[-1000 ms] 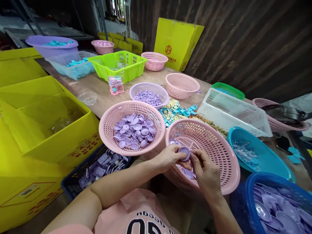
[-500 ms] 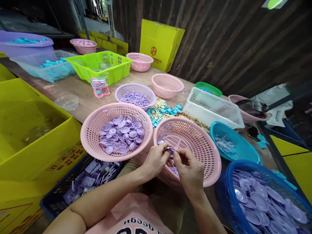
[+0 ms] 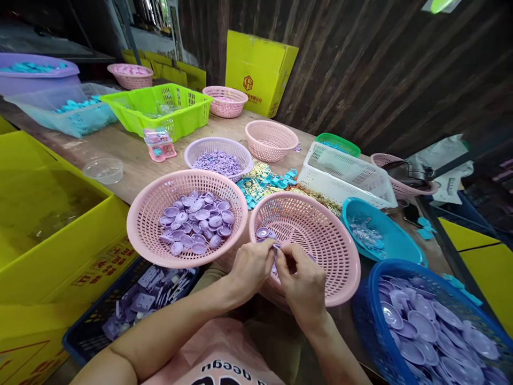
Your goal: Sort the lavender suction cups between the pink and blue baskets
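Note:
Over the near edge of a pink basket [image 3: 340, 251], my left hand [image 3: 249, 270] and my right hand [image 3: 302, 280] meet with fingertips pinched. Between them shows a sliver of a small purple plastic piece [image 3: 276, 246]; the fingers cover most of it. A few small purple dishes [image 3: 263, 233] lie inside that basket, just beyond my left fingers, with more partly hidden behind my hands. To the left, a second pink basket [image 3: 138, 224] holds a heap of small oval purple dishes [image 3: 200, 222].
A lilac basket [image 3: 192, 155] of tiny purple parts stands behind. Yellow and blue pieces [image 3: 260, 184] lie loose beside a white crate [image 3: 344, 182]. At right are a turquoise basin [image 3: 401, 240] and a blue basket [image 3: 372, 299] of larger purple dishes. A yellow carton [image 3: 52, 214] borders the left.
Both hands have shifted slightly left and up, and the purple piece between them shows less. More purple dishes are visible in the basket beyond my fingers. The whole view has shifted slightly.

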Available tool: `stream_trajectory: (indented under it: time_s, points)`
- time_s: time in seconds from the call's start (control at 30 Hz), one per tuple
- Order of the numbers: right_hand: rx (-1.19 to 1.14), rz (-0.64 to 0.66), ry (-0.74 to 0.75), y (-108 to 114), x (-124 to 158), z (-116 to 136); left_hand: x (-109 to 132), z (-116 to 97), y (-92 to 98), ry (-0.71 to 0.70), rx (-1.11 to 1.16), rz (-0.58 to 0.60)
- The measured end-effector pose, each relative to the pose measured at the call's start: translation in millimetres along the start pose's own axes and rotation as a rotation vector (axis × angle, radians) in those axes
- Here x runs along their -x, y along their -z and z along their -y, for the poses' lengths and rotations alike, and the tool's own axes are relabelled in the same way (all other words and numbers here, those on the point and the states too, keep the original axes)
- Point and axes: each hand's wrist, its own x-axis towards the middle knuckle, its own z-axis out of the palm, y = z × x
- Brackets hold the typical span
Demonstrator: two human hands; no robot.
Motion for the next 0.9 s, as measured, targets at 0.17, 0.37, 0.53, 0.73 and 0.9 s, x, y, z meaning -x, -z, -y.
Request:
stream_trajectory:
  time_s: [0.17, 0.37, 0.53, 0.73, 0.9]
  points:
    - [0.037, 0.03, 0.051, -8.4, 3.8, 8.3, 3.2, -3.6, 3.0, 0.016, -0.208, 0.107]
    - [-0.278, 0.272, -0.104, -9.3, -7.7, -4.0, 3.4, 8.0, 12.8, -0.003, -0.292, 0.139]
    - [-0.151, 0.695, -0.29, -21.5, -39.3, -79.1, -9.1, 48.6, 59.1, 0.218, -0.663, -0.009]
    - [0.263, 1.054, -0.193, -76.1, -39.2, -131.2, -39.7, 54.9, 76.1, 0.01, -0.846, -0.006]
    - [0.256, 1.099, -0.151, -91.7, -36.9, -133.3, -95.6, 23.9, 20.7, -0.34, -0.698, 0.371]
